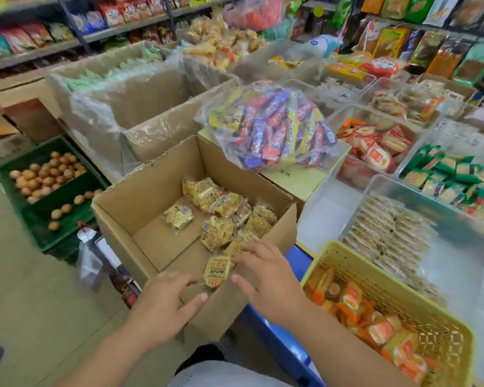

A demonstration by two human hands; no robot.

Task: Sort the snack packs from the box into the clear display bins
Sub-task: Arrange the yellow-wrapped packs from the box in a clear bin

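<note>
L hand over near wall of cardboard box, fingers loose, holding nothing. R hand spread wide in box, fingertips seemingly touching yellow snack pack by near wall (blurred). More snack packs piled in box's right half. Clear bin to right on surface, yellow basket beside it.

Small, crammed shop: grey metal shelves along the back stuffed with snack bags, pale beige floor, green crate of eggs down low. Flat, even light.
</note>
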